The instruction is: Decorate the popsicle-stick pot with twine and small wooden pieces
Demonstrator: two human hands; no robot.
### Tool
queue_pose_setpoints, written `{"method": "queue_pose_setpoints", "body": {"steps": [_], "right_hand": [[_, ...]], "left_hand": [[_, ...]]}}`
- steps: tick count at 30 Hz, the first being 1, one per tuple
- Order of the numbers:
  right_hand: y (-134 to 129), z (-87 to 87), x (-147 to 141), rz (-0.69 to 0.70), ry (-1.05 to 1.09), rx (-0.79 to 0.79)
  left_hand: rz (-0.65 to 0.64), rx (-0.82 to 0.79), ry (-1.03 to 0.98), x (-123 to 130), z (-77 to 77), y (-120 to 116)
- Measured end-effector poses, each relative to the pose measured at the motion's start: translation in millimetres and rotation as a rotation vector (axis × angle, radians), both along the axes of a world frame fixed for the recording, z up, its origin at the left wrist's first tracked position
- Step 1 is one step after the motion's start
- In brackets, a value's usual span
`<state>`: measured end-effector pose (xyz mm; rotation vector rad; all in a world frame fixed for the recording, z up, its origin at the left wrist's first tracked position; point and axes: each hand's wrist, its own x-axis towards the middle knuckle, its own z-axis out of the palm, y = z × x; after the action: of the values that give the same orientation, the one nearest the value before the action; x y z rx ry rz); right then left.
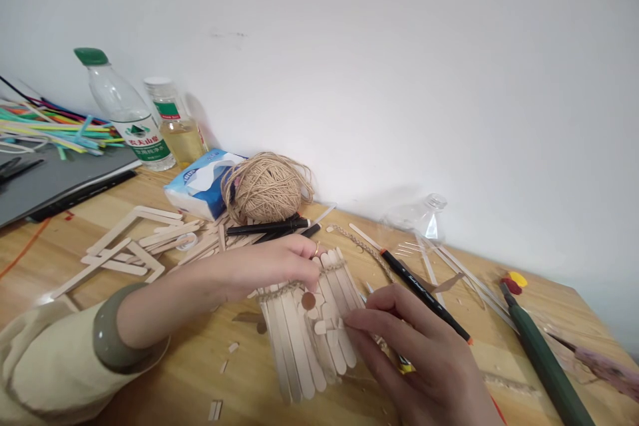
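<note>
A panel of flat wooden craft sticks, laid side by side, is tilted up above the table in front of me. Braided twine runs across its upper part. Bent over the upper edge, my left hand grips the panel. A small brown disc lies on the sticks just below those fingers. My right hand pinches a small pale cut piece of craft stick against the panel's face. Other short rounded pieces lie beside it. The right fingertips partly hide the piece.
Loose craft sticks, a twine ball, a tissue pack and bottles stand or lie behind and left. Rightward are a black marker, a clear plastic bottle and a green-handled tool. Wood scraps dot the front.
</note>
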<state>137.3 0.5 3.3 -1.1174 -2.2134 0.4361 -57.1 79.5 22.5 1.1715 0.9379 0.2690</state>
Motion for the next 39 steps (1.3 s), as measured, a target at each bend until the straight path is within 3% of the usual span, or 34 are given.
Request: {"method": "queue_pose_setpoints", "body": {"steps": [39], "right_hand": [[0.3, -0.8, 2.9, 0.047, -0.003, -0.057]], "left_hand": [[-0.008, -0.010, -0.004, 0.5, -1.8, 1.4]]}}
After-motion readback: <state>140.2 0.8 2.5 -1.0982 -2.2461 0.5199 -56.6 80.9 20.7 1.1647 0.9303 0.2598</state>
